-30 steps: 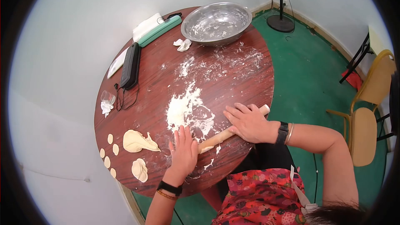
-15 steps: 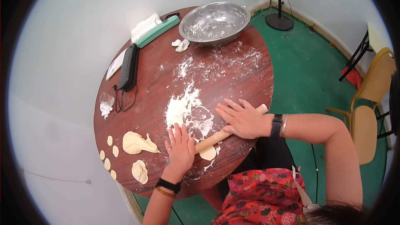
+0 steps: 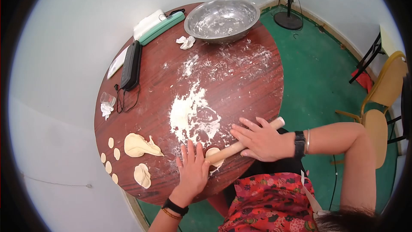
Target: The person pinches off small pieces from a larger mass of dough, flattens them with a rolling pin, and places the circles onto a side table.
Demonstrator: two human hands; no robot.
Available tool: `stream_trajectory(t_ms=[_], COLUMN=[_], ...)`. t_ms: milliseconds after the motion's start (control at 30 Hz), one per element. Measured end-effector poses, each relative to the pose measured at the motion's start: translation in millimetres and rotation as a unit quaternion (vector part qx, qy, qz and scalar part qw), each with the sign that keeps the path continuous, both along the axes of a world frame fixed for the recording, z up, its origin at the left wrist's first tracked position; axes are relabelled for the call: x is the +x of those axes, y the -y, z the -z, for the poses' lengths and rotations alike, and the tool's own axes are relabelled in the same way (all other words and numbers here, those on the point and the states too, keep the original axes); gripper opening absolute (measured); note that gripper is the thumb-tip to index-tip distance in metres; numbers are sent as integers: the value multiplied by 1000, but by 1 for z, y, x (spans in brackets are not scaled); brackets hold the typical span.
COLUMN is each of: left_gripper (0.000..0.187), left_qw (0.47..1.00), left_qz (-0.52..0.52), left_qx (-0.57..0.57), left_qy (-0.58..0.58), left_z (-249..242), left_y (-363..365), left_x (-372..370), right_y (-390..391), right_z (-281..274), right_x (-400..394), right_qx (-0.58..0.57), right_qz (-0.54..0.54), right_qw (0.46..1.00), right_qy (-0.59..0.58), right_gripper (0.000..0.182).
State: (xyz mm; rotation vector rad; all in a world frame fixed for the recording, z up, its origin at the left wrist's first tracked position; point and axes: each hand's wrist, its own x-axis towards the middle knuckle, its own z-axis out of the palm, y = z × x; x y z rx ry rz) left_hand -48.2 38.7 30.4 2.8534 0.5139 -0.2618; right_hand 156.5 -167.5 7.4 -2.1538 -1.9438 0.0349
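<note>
A wooden rolling pin [image 3: 234, 148] lies slantwise near the table's front edge, pressing on a flat round of dough [image 3: 213, 154] that shows on both sides of it. My left hand [image 3: 192, 169] rests flat over the pin's left end, fingers stretched forward. My right hand [image 3: 262, 139] lies across the pin towards its right end, palm down with the fingers spread; the pin's tip sticks out beyond it. Loose white flour [image 3: 184, 114] covers the wood just ahead of both hands. Left of my left hand are a big lump of dough [image 3: 139, 145] and overlapping dough rounds [image 3: 142, 176].
Several small dough pieces [image 3: 110, 141] sit along the left rim of the round table [image 3: 249, 94]. At the back stands a floury metal basin [image 3: 221, 21]. A black device [image 3: 131, 66], a green device [image 3: 163, 28] and a clear cup [image 3: 108, 99] line the left edge. A chair [image 3: 375, 133] stands right.
Both hands have moved towards my body with the rolling pin, and slightly right. More of the dough round now shows on the pin's far side.
</note>
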Motion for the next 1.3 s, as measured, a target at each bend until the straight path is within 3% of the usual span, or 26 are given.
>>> stream_trajectory(t_ms=[100,133,233,333,400,533,633,667,933,1267,1300], left_gripper=[64,64,67,68,65,45,43,38,13,7,8], left_qw=[1000,1000,996,977,938,926,972,967,967,958,937], left_qz=[-18,-29,-81,-100,-62,-61,-26,4,-23,-73,-90], left_qx=[2,0,-14,-14,3,-91,-107,-66,-161,-214,-273], left_qy=[4,3,43,188,341,362,207,248,196,174,200], left_z=[-3,-2,-1,0,5,11,33,35,31,-11,-7], left_y=[-16,-21,-29,-23,-19,-1,-6,-3,-11,11,12], left_x=[16,20,26,25,21,18,15,18,32,35,36], right_y=[-23,-30,-44,-38,-32,-22,-15,-13,-13,-14,-14], right_z=[0,7,-8,3,-1,-11,-2,2,20,20,20], right_x=[15,21,43,46,48,54,63,65,64,61,61], right_qx=[13,64,-99,12,0,-6,32,56,97,120,121], right_qz=[22,26,-48,-70,-24,86,120,116,135,133,133], right_qw=[1000,998,986,990,988,981,981,984,986,984,984], right_qy=[17,8,-129,-124,-155,-174,-148,-127,-31,7,7], right_gripper=[78,69,50,37,34,33,35,35,32,35,35])
